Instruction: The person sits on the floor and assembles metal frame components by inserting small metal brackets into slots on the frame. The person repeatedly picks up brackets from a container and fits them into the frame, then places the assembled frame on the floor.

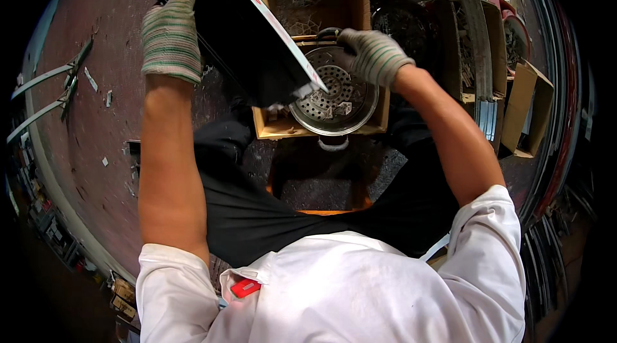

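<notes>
My left hand (171, 38), in a striped knit glove, grips the edge of a long black profile (238, 28) with its thumb up. A white strip with red marks runs along the profile's right edge, and its near end slants over a round metal pot (334, 126). Inside the pot, several small metal pieces (345, 108) lie on a perforated steamer insert (313, 100). My right hand (376, 56), gloved alike, is closed above the pot's far right rim, beside a dark curved handle (329, 33). What its fingers hold is hidden and slightly blurred.
The pot sits in a wooden box (270, 130) between my knees, with metal bits in its far part. Two pale-handled tools (54, 74) and scraps lie on the reddish surface at left. At right stand a cardboard box (528, 112), a metal strip (472, 22) and long dark profiles (565, 99).
</notes>
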The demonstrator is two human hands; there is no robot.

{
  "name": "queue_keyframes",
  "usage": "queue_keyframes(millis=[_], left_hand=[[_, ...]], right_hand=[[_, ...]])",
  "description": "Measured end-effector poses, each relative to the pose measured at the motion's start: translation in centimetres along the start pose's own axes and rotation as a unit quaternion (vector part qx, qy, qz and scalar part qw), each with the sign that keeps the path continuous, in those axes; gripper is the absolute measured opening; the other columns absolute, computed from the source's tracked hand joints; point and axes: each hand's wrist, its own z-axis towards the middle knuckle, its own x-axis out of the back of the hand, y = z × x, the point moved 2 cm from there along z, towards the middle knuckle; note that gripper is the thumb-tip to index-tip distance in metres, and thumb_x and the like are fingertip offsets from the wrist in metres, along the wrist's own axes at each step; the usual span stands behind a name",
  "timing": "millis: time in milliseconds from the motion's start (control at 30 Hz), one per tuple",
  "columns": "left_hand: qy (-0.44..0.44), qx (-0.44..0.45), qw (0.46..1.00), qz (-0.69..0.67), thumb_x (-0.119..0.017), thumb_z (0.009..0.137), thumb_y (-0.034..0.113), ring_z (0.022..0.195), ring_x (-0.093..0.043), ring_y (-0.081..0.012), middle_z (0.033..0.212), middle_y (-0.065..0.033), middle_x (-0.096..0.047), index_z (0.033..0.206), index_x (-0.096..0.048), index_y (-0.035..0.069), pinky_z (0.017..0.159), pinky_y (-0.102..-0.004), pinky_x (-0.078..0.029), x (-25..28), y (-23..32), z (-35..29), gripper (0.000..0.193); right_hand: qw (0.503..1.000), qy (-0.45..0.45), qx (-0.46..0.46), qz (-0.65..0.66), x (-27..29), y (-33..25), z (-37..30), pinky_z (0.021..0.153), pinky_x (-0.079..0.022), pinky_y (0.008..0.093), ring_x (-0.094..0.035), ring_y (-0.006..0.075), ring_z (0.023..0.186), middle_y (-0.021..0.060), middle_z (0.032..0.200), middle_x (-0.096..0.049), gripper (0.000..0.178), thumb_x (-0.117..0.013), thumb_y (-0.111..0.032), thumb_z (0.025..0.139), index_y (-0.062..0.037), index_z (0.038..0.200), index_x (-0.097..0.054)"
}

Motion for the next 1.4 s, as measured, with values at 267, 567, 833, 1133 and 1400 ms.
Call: queue_keyframes(millis=[267,567,833,1133,1400], left_hand=[[0.048,0.042,0.989,-0.134,-0.083,0.078,0.035,0.102,-0.066,-0.0272,0.117,-0.0212,-0.067,0.116,-0.068,-0.006,0.091,-0.0358,-0.054,2.7,-1.7,2.3,0.058],[0.093,0.080,0.986,-0.111,-0.079,0.082,0.031,0.079,-0.069,-0.0215,0.096,-0.0152,-0.071,0.105,-0.071,-0.003,0.068,-0.0327,-0.060,5.2,-2.6,3.3,0.042],[0.056,0.099,0.975,-0.192,-0.083,0.077,0.028,0.102,-0.060,-0.0265,0.113,-0.0192,-0.061,0.126,-0.059,-0.008,0.095,-0.0441,-0.049,5.5,-2.8,4.0,0.065],[0.091,0.037,0.991,-0.096,-0.076,0.084,0.029,0.072,-0.071,-0.0236,0.092,-0.0149,-0.072,0.103,-0.071,0.000,0.062,-0.0356,-0.061,4.2,-3.3,5.7,0.035],[0.115,0.065,0.982,-0.132,-0.076,0.084,0.031,0.070,-0.069,-0.0217,0.085,-0.0123,-0.071,0.099,-0.071,0.002,0.064,-0.0351,-0.059,3.8,-1.6,3.7,0.033]], right_hand=[[0.922,-0.244,-0.096,-0.286,-11.5,3.7,-2.1,0.089,-0.057,0.0412,-0.070,0.0294,0.105,0.0112,0.113,-0.072,0.051,-0.075,-0.047,0.083,-0.0098,0.117,-0.068],[0.904,-0.268,-0.016,-0.332,-19.3,6.3,-3.7,0.082,-0.057,0.0451,-0.071,0.0325,0.099,0.0158,0.105,-0.073,0.037,-0.068,-0.031,0.086,-0.0091,0.115,-0.066],[0.934,-0.289,-0.043,-0.204,-17.5,5.3,-3.5,0.086,-0.054,0.0456,-0.067,0.0383,0.101,0.0173,0.103,-0.071,0.029,-0.069,-0.025,0.088,-0.0090,0.112,-0.067],[0.940,-0.041,-0.174,0.291,-8.4,2.4,-2.7,0.068,-0.054,0.0288,-0.064,0.0119,0.076,0.0074,0.087,-0.071,0.014,-0.071,-0.014,0.092,-0.0031,0.101,-0.068],[0.849,0.122,-0.112,0.502,2.6,-5.8,-5.3,0.073,-0.058,0.0227,-0.067,0.0083,0.083,0.0018,0.090,-0.072,0.015,-0.074,-0.015,0.093,-0.0044,0.103,-0.071]])
